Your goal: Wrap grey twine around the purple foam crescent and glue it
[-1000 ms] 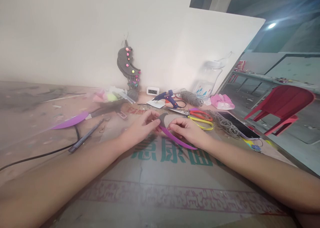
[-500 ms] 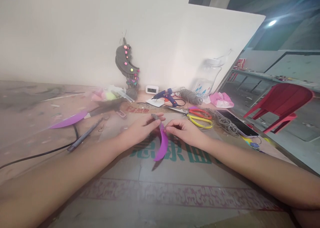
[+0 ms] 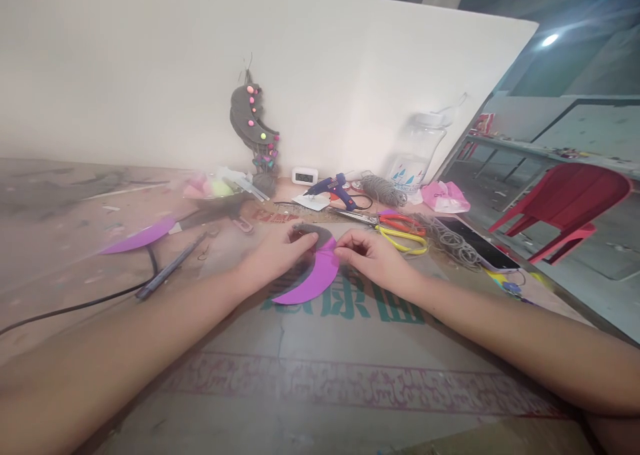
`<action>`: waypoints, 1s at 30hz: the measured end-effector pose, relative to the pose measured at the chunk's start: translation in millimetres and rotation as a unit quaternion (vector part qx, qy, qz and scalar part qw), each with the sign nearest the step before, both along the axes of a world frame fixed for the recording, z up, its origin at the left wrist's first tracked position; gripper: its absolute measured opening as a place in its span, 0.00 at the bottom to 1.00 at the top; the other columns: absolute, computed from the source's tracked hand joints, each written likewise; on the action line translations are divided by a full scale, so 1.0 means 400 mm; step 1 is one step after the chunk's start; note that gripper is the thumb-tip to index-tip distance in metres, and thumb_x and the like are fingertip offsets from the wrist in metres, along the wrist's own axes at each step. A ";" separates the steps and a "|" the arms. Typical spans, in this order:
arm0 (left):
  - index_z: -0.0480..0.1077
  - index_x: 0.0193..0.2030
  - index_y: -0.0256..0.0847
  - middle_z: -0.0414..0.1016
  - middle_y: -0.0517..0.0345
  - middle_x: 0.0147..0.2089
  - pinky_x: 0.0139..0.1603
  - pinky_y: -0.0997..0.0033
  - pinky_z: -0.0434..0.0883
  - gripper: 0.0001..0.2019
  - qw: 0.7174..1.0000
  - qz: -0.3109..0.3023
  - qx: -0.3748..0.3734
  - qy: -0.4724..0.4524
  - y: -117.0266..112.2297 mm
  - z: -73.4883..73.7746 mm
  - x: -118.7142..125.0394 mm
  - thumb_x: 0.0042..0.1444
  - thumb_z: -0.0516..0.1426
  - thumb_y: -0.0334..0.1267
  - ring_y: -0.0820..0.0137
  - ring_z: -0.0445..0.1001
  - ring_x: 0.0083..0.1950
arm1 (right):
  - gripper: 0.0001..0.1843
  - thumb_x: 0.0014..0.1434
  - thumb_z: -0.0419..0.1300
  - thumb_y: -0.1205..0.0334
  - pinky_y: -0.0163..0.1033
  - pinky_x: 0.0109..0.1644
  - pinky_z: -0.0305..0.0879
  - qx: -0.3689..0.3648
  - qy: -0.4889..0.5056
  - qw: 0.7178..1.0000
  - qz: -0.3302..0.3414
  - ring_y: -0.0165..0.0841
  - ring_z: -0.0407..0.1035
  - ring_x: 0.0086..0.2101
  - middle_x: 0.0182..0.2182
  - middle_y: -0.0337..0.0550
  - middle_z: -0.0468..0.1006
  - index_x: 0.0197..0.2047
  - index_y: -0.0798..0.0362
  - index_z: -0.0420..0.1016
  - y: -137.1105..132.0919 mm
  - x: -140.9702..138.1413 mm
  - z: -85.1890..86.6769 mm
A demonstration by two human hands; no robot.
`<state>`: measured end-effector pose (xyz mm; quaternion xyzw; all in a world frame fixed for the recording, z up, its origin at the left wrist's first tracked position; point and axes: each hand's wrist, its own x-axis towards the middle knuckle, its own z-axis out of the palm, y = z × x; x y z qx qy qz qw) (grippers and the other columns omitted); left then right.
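Note:
A purple crescent-shaped cutout [image 3: 313, 278] is held over the middle of the table, its curved tip pointing down and left. Dark grey yarn wrapping [image 3: 315, 236] covers its upper end. My left hand [image 3: 280, 252] grips that grey end, thumb on top and fingers behind. At the crescent's right edge, where grey meets purple, my right hand [image 3: 367, 255] is closed in a pinch. Whatever lies between those fingertips is too small to make out. Just beyond my right hand lie scissors [image 3: 404, 238] with red and yellow handles.
A blue glue gun [image 3: 333, 187], a small digital clock [image 3: 305, 176], grey yarn [image 3: 383, 190], a water bottle [image 3: 415, 152] and a phone [image 3: 475, 245] line the back and right. A decorated grey crescent [image 3: 250, 118] hangs on the wall. Leftward are a pen [image 3: 170, 268] and another purple piece [image 3: 140, 236].
The crescent has turned so its broad purple face and grey end show more, and its tip has swung left. Both hands stay close together, the right still pinching.

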<state>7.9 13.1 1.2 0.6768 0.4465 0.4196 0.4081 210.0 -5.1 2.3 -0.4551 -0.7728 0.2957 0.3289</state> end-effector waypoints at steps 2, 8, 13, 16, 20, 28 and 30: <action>0.73 0.35 0.39 0.74 0.59 0.29 0.35 0.70 0.65 0.11 0.999 -0.012 0.012 0.034 0.004 -0.003 -0.003 0.53 0.55 0.43 0.70 0.70 0.31 | 0.11 0.59 0.57 0.56 0.33 0.29 0.58 0.031 -0.023 0.999 -0.014 0.27 0.62 0.26 0.26 0.38 0.73 0.33 0.54 0.74 0.002 0.008 -0.001; 0.72 0.38 0.40 0.76 0.57 0.32 0.37 0.69 0.65 0.12 0.998 0.012 0.026 0.056 0.007 -0.003 -0.008 0.54 0.55 0.46 0.68 0.72 0.34 | 0.21 0.62 0.53 0.51 0.34 0.29 0.54 0.118 -0.193 0.973 0.046 0.27 0.61 0.23 0.19 0.37 0.69 0.23 0.55 0.72 0.018 0.047 0.059; 0.70 0.42 0.40 0.75 0.58 0.30 0.32 0.69 0.65 0.15 0.999 0.020 -0.017 0.036 0.011 -0.010 -0.012 0.54 0.55 0.48 0.68 0.72 0.30 | 0.17 0.61 0.53 0.51 0.36 0.34 0.59 0.138 -0.211 0.966 -0.059 0.32 0.68 0.31 0.30 0.41 0.77 0.36 0.54 0.77 0.071 0.118 0.142; 0.70 0.43 0.40 0.75 0.57 0.32 0.31 0.70 0.66 0.15 0.999 0.027 -0.034 -0.024 0.026 -0.026 -0.014 0.53 0.56 0.47 0.69 0.72 0.30 | 0.14 0.59 0.55 0.56 0.36 0.38 0.64 0.053 -0.241 0.967 -0.056 0.34 0.71 0.36 0.40 0.42 0.79 0.45 0.51 0.76 0.107 0.186 0.164; 0.70 0.44 0.40 0.74 0.57 0.33 0.31 0.71 0.66 0.15 0.996 0.020 -0.060 -0.063 0.041 -0.040 -0.016 0.52 0.57 0.46 0.69 0.72 0.31 | 0.19 0.57 0.56 0.59 0.38 0.43 0.66 0.016 -0.280 0.959 -0.025 0.36 0.71 0.41 0.49 0.42 0.76 0.53 0.47 0.73 0.127 0.250 0.164; 0.69 0.38 0.40 0.72 0.60 0.30 0.31 0.74 0.65 0.13 0.985 0.014 -0.091 -0.144 0.043 -0.041 -0.022 0.51 0.60 0.46 0.73 0.70 0.31 | 0.15 0.57 0.60 0.55 0.35 0.39 0.64 0.059 -0.281 0.943 0.169 0.33 0.69 0.39 0.47 0.44 0.73 0.47 0.48 0.77 0.028 0.129 0.145; 0.69 0.36 0.39 0.71 0.61 0.30 0.32 0.74 0.66 0.13 0.981 0.016 -0.100 -0.166 0.045 -0.040 -0.022 0.50 0.60 0.45 0.73 0.69 0.31 | 0.09 0.58 0.59 0.59 0.33 0.36 0.63 0.025 -0.284 0.933 0.221 0.29 0.69 0.34 0.40 0.41 0.77 0.38 0.50 0.79 -0.007 0.103 0.164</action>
